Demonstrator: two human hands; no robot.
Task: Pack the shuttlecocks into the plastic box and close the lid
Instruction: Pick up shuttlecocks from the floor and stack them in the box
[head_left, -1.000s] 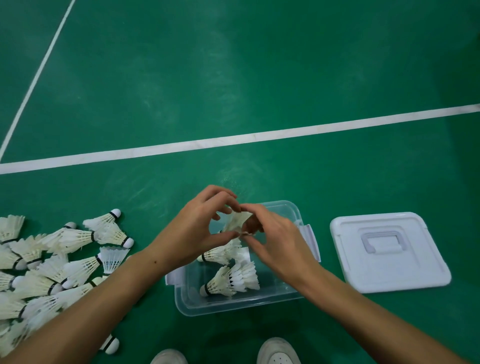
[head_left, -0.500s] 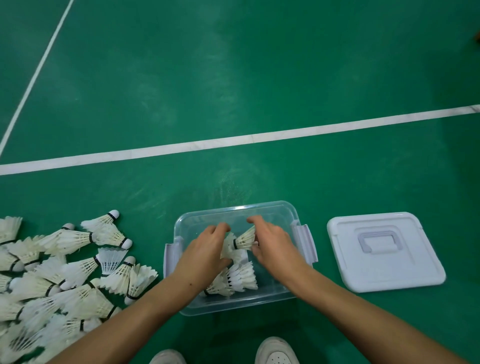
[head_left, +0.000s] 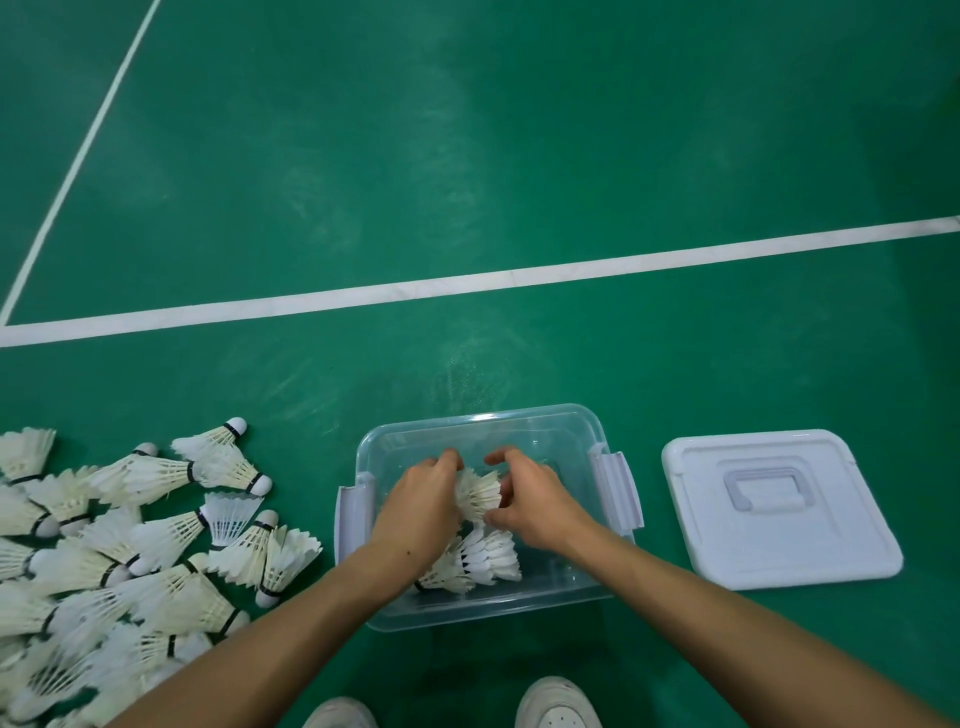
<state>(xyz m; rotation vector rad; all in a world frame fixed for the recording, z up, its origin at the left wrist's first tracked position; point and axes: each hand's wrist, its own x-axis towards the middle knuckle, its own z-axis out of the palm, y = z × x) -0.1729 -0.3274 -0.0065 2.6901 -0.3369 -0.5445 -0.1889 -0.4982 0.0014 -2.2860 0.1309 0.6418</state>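
pile (head_left: 104, 561) cut off left | shoes (head_left: 556, 706) cut off below | left hand (head_left: 421, 506) hides shuttlecock's cork

I see the plastic box (head_left: 488, 519) on the floor (head_left: 467, 182), the lid (head_left: 779, 509) just right of it, the heap of shuttlecocks (head_left: 130, 545) at the floor's left edge. Both hands (head_left: 426, 499) (head_left: 540, 499) are inside the box, a shuttlecock (head_left: 478, 493) between them.

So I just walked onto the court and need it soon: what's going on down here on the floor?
A person is packing shuttlecocks into a clear plastic box on the green floor. Both hands are inside it: the left hand and right hand hold one shuttlecock between them, above a few shuttlecocks already packed. A large pile of loose shuttlecocks still lies to the left. The white lid rests on the floor to the right, so the box is still open.
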